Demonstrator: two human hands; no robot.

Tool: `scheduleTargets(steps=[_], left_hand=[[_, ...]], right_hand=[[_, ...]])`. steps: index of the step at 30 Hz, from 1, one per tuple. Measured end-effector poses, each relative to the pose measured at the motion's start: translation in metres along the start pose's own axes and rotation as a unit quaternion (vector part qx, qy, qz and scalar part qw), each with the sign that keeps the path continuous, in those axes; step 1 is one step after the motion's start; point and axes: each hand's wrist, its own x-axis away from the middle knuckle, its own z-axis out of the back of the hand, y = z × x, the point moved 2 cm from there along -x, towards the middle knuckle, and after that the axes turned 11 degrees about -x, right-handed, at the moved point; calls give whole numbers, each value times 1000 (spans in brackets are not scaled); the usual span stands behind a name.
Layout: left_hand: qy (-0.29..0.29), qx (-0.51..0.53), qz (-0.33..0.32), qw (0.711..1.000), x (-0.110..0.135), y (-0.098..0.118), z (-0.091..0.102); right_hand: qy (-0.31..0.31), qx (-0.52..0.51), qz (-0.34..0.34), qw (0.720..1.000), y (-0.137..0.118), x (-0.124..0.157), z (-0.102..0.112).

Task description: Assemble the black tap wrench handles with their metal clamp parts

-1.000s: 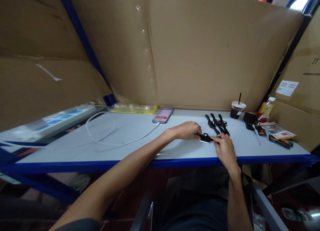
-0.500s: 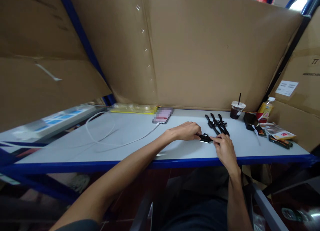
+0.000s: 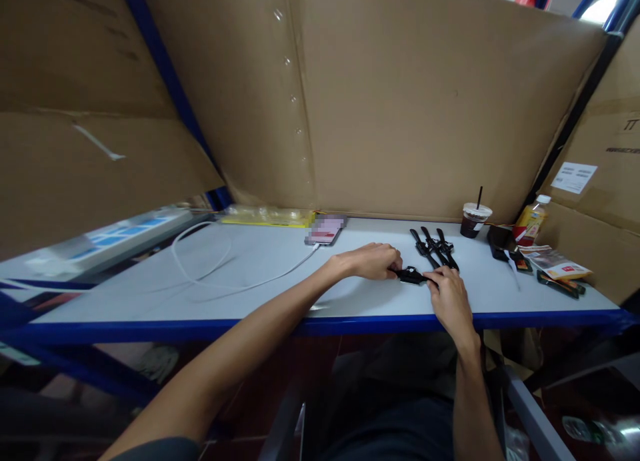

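Watch (image 3: 411, 275) on table (image 3: 250, 301), pinched between left hand (image 3: 373, 260), right hand (image 3: 450, 296).

You pinch a small black watch (image 3: 411, 275) between both hands, low over the table's near edge. It lies flat and crosswise. Its details are too small to tell.

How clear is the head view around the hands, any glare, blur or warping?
Head view: the small black part between left hand and right hand is dark and too small for detail; wide-lens bending bows the table edge; glare burns out the top right corner; the phone is pixelated.
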Motion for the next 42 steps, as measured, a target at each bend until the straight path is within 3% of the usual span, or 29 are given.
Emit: scheduleTargets(steps=[13,22,42], left_hand=[[-37,24,16,999,2,7,8],[84,7,-35,996,-5,16,-4],[127,72,-82,986,-14,8,-18]], right_hand=[[7,-4,7,1000,0,0,-1],[-3,-27,18,999,-2,1,2],[-15,-29,27,999,-2,0,2]])
